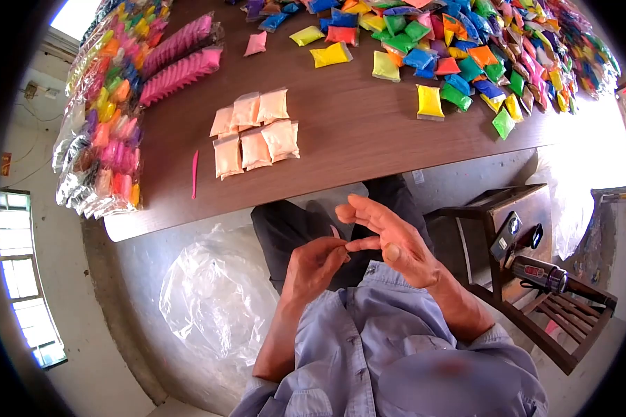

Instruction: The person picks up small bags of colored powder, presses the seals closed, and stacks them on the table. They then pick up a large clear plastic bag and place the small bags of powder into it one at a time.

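Observation:
Over my lap, below the table's front edge, my left hand (314, 267) has its fingers pinched together at a fingertip of my right hand. Whether anything lies in that pinch is too small to tell. My right hand (389, 240) has its fingers spread, palm turned inward, holding nothing. On the brown table (341, 139) beyond them lie several peach-coloured packets (255, 148) in two rows. A thin pink stick (195, 174) lies to their left. A single yellow packet (430, 102) is farther right.
Bagged colourful packets (111, 125) line the table's left end, beside two pink stacks (181, 75). Many loose packets (459, 55) cover the back right. A wooden chair (574, 326) at right holds a phone (506, 236) and a flask (539, 272). Clear plastic (215, 299) lies on the floor.

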Motion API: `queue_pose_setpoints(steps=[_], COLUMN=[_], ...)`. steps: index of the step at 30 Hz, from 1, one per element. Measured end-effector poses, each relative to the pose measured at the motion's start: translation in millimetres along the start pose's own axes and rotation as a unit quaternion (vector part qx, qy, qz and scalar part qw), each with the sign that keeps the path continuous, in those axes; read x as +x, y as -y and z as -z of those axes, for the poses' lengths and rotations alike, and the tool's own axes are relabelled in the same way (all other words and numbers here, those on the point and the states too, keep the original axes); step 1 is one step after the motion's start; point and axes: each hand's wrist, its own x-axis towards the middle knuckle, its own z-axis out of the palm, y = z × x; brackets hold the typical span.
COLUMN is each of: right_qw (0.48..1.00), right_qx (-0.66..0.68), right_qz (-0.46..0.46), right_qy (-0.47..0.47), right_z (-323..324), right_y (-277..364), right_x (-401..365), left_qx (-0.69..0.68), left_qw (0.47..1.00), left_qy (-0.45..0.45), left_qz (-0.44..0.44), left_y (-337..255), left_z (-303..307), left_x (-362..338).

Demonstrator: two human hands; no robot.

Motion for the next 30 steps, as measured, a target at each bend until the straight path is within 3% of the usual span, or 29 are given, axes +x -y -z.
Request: queue_pose_setpoints(steps=[5, 11, 13, 16, 22, 30], right_qw=[1.0, 0.982, 0.946, 0.924, 0.933, 0.929], right_qx=[-0.019, -0.138, -0.287, -0.347, -0.313, -0.318], right_qz=[0.019, 0.127, 0.146, 0.123, 0.046, 0.021], right_qy=[0.011, 0.002, -0.035, -0.104, -0.172, -0.186], right_z=[-8, -13, -6, -8, -17, -26], right_y=[-9, -6, 10, 0, -28, -29], right_x=[2, 4, 3, 5, 2, 4], left_qx=[0.0, -0.026, -0.203, -0.302, -0.41, -0.391], left_qw=[0.999, 0.994, 0.974, 0.951, 0.91, 0.92], left_qy=[-0.023, -0.095, -0.091, -0.07, -0.047, -0.031], left_qz=[-0.031, -0.039, 0.039, 0.008, 0.038, 0.011], left_y=[12, 14, 14, 21, 19, 24], left_z=[-1, -6, 3, 5, 7, 3], left_x=[-1, -1, -1, -2, -5, -4])
